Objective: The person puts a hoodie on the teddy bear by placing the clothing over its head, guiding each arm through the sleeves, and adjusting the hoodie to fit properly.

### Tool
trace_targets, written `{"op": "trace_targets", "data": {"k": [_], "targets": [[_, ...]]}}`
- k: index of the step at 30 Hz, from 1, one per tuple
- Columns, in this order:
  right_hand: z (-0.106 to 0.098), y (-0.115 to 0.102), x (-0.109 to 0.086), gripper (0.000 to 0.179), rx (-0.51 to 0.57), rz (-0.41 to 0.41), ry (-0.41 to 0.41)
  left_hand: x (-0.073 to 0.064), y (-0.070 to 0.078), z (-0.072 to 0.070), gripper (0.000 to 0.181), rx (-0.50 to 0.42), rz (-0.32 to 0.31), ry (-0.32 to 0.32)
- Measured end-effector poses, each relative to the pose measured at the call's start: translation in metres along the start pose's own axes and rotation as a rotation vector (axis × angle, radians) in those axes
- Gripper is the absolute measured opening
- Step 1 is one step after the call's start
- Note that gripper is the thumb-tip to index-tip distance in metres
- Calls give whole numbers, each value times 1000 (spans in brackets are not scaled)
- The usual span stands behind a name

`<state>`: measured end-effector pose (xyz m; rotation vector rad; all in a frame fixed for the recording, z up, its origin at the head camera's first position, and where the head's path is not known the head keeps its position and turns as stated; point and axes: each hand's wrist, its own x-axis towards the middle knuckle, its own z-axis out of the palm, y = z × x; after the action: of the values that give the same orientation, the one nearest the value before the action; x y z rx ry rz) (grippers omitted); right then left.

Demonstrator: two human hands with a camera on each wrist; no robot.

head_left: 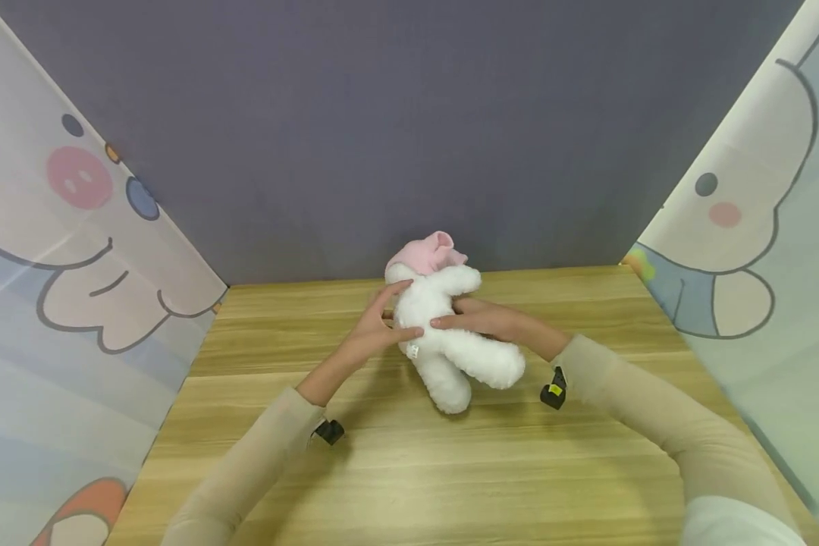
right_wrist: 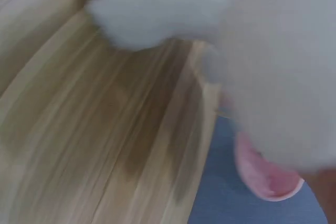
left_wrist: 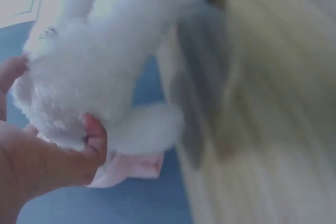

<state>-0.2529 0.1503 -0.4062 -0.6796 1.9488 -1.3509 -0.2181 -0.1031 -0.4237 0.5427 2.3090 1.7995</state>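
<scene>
A white plush toy (head_left: 423, 307) with a pink cap-like head covering (head_left: 426, 254) is held over the far part of the table, tilted, its legs toward me. My left hand (head_left: 375, 330) grips its body from the left, thumb on the near side. From the other side my right hand (head_left: 491, 318) holds the body between arm and leg, its fingers partly hidden behind the plush. A small tag (head_left: 412, 351) shows low on the body. In the left wrist view, the left fingers press into the fur (left_wrist: 79, 87). Blurred fur (right_wrist: 283, 77) fills much of the right wrist view.
The wood-grain table (head_left: 423, 470) ends at a dark grey panel (head_left: 409, 136) behind the toy. Curtains with cartoon animals (head_left: 89, 250) hang at both sides. A small black device (head_left: 553, 388) sits at the right wrist, and another (head_left: 330, 431) at the left.
</scene>
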Motion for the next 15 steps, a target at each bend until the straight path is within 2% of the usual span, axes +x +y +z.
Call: {"op": "trace_targets", "data": {"k": [3,6,8,10,13,15], "targets": [[5,4,2,44,123,-59,-9,3,11,-1,79,152,63,56],[10,7,5,40,224,-87,-15,4,20,1,74,238,99,109],[15,11,8,33,337,-83,-24,4,26,5,70,312,124,148],[19,17,12,30,483,-74,-38,5,30,10,66,434,140,170],[23,30,19,31,679,-23,-43,11,28,22,60,657,127,145],[26,40,24,32,706,43,-52,16,19,29,57,763,77,85]]}}
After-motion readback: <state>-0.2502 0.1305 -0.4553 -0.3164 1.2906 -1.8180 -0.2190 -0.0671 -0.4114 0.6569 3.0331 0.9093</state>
